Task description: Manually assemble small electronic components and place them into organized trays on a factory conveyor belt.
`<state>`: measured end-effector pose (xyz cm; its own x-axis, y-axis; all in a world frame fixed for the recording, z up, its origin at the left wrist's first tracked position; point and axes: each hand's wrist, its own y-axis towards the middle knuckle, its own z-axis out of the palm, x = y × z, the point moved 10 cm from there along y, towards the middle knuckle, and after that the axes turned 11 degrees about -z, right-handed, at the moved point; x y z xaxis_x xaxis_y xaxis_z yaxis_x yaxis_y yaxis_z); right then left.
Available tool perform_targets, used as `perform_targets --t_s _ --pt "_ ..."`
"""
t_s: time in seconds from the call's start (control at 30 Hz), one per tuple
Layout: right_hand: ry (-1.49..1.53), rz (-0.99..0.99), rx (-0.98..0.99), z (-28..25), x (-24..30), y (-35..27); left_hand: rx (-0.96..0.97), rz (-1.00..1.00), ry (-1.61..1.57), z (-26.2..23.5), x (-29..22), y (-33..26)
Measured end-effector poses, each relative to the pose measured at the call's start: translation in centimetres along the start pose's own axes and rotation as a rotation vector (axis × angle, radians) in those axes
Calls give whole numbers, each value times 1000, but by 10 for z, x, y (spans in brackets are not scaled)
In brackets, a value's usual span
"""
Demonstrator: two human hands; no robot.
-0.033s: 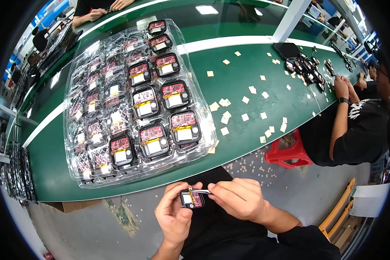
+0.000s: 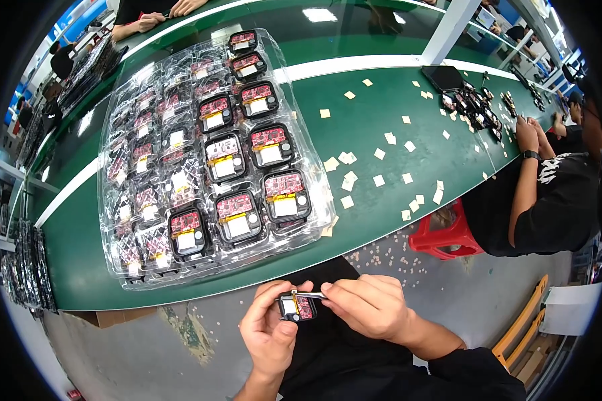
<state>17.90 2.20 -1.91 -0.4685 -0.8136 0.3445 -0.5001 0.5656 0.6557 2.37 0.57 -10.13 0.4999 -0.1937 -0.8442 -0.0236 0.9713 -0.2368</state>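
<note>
My left hand (image 2: pixel 269 337) is closed around the edges of a small black watch case (image 2: pixel 305 309) in front of my lap. Inside the case a red circuit board, a white block and a strip of yellow tape show. Between the fingers of my right hand (image 2: pixel 374 309) is a pair of metal tweezers (image 2: pixel 310 295). Their tips reach the top edge of the open case, by the yellow tape; what they touch is too small to make out. Beyond my hands, a clear plastic tray (image 2: pixel 294 242) holds several similar open watch cases (image 2: pixel 237 217) in its pockets.
Pale square paper pieces (image 2: pixel 379 180) lie scattered over the green table (image 2: pixel 354 224), with more on the floor. At the right, a co-worker (image 2: pixel 542 194) sits near a red stool (image 2: pixel 446 237) and a heap of black watch parts (image 2: pixel 478 110). Another person's hands (image 2: pixel 147 23) rest across the table.
</note>
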Motion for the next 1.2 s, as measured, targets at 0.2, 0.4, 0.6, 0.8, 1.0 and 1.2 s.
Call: perform_targets --t_s 0.2,0.4,0.6,0.8,1.0,1.2 --pt "20 12 -7 3 -3 -2 5 -14 17 0 1 1" --pt "264 152 -45 9 -18 -10 41 23 17 2 -3 2" --pt "356 201 -6 16 -26 -12 74 36 -10 4 -3 2" --pt "136 113 -2 10 -15 -7 47 13 -29 0 0 3" --pt "98 96 -14 11 -12 -8 27 -32 -60 -1 4 2" --pt "57 76 -23 10 -9 -10 5 -46 -20 -4 5 1"
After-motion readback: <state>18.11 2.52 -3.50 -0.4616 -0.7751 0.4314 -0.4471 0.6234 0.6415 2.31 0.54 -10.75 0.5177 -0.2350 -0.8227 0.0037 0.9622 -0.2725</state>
